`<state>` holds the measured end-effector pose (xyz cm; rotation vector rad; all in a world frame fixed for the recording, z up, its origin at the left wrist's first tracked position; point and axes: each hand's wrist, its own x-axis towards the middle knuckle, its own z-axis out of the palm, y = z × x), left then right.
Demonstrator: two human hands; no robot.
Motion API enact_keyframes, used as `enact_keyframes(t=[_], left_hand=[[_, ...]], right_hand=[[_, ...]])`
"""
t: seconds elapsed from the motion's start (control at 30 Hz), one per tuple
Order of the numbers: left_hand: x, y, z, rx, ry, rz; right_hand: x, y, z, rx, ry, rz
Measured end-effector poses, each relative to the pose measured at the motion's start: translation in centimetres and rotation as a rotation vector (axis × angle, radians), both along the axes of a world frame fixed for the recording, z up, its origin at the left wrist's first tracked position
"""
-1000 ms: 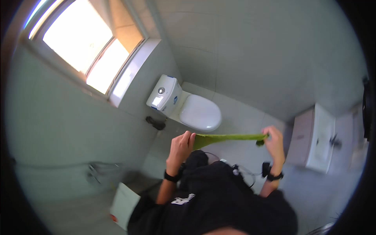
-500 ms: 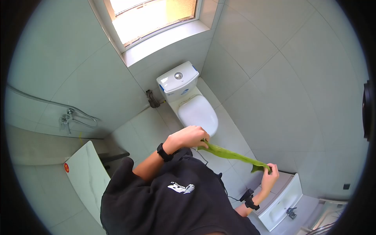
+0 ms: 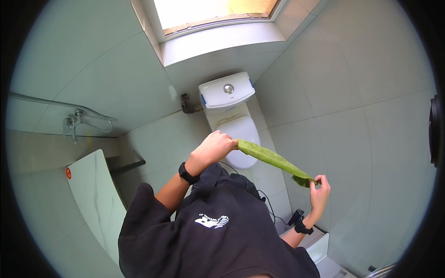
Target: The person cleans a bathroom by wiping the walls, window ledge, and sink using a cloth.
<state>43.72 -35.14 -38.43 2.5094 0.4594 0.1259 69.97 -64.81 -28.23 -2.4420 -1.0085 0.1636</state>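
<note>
A green cloth (image 3: 271, 158) is stretched in a long, narrow strip between my two hands, in front of the toilet. My left hand (image 3: 214, 147) has its fingers closed on one end of it. The other end is pinched by my right hand (image 3: 320, 191), farther right and lower in view. A darker, loose corner of the cloth hangs beside the right fingers. Beyond the left hand stands the white toilet (image 3: 238, 129) with its lid down, partly hidden by that hand and the cloth.
A shower mixer with hose (image 3: 76, 121) is fixed on the left wall. Below it leans a marble-look panel (image 3: 92, 194). A white basin unit (image 3: 320, 248) stands at lower right. The window sill (image 3: 222, 46) is above the toilet; a cable (image 3: 269, 206) hangs near my body.
My view has turned, so the toilet sits farther right and less of the basin shows. Both hands have risen slightly in view, and the cloth is spread a little wider.
</note>
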Motion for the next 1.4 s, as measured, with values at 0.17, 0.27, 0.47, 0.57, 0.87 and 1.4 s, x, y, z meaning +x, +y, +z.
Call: enact_keyframes(t=[0.17,0.27,0.47,0.57,0.87,1.4], left_hand=[[-3.4,1.9,-0.3,-0.034,0.071,0.088],[-4.3,2.2,-0.2,-0.023,0.08,0.145],[-5.9,2.1,0.2,-0.038,0.127,0.237],[-5.8,1.1,0.1,-0.05,0.195,0.262],[-4.9,-3.9,2.1,0.107,-0.158,0.442],[-3.1,-17.3,1.5,0.182,-0.027,0.713]], right_hand=[[1.0,4.4,0.0,-0.072,0.059,0.049],[1.6,6.4,-0.6,-0.094,0.095,0.065],[1.1,9.1,-0.7,-0.009,0.096,0.156],[0.7,9.5,-0.5,0.028,0.123,0.206],[2.7,5.8,-2.2,0.09,0.151,0.293],[7.4,0.5,-9.0,0.41,0.374,0.185]])
